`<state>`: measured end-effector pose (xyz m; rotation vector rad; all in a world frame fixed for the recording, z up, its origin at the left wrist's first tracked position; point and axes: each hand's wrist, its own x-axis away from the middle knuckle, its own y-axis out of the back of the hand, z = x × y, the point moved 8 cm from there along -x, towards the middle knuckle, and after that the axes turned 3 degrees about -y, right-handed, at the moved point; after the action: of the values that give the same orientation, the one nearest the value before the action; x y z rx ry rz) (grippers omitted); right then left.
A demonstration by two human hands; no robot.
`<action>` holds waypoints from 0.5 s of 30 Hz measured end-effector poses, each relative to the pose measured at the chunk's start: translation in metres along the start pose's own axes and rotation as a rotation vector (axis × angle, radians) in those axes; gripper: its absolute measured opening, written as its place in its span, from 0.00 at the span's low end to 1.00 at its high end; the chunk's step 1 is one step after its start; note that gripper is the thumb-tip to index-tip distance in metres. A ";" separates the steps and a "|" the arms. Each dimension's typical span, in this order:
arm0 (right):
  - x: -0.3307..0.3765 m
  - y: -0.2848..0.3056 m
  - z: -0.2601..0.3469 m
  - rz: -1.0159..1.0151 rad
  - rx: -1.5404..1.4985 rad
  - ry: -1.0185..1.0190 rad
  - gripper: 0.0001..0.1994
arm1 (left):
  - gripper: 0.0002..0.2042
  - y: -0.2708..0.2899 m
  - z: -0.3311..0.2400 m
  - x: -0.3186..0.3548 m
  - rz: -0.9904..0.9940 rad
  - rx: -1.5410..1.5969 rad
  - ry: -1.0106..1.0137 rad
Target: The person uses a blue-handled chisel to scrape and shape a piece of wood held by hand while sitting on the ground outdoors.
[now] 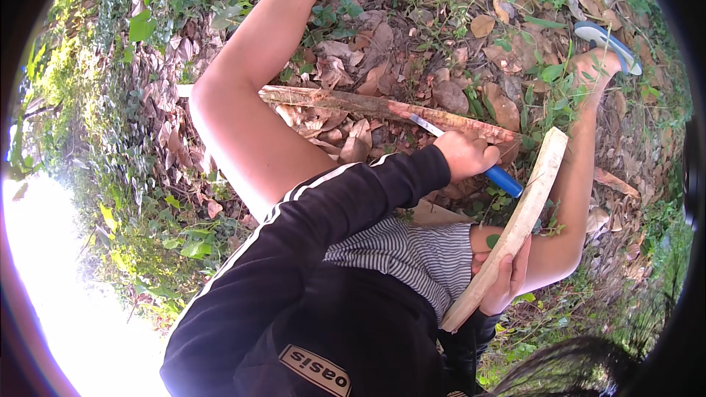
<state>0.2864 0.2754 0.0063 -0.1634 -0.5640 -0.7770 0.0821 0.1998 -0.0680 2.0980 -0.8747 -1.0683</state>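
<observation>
My left hand is closed around a tool with a blue handle and a flat, narrow metal blade. I cannot tell whether it is a knife or a chisel. Its blade tip points away to the left, over or close to a long wooden stick on the ground, reddish toward its right end. In my right hand is a pale, slightly bent strip of wood, gripped near its lower end. This strip slants across my right thigh, its upper end close to the tool's handle.
My bare left leg crosses over the long stick; my right foot wears a blue and white sandal. A short piece of wood lies beyond my right leg. Dry leaves and green plants cover the ground.
</observation>
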 end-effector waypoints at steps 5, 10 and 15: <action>0.000 0.000 -0.002 0.005 -0.021 0.003 0.29 | 0.10 0.003 0.011 0.000 -0.052 -0.026 0.002; -0.001 0.001 -0.003 0.008 0.009 0.008 0.29 | 0.07 0.000 0.004 -0.003 -0.001 -0.015 0.003; 0.000 0.003 -0.004 0.002 0.009 -0.006 0.29 | 0.07 0.001 0.013 -0.001 -0.042 0.010 0.024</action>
<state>0.2902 0.2760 0.0028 -0.1575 -0.5727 -0.7721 0.0702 0.1971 -0.0728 2.1419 -0.8300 -1.0593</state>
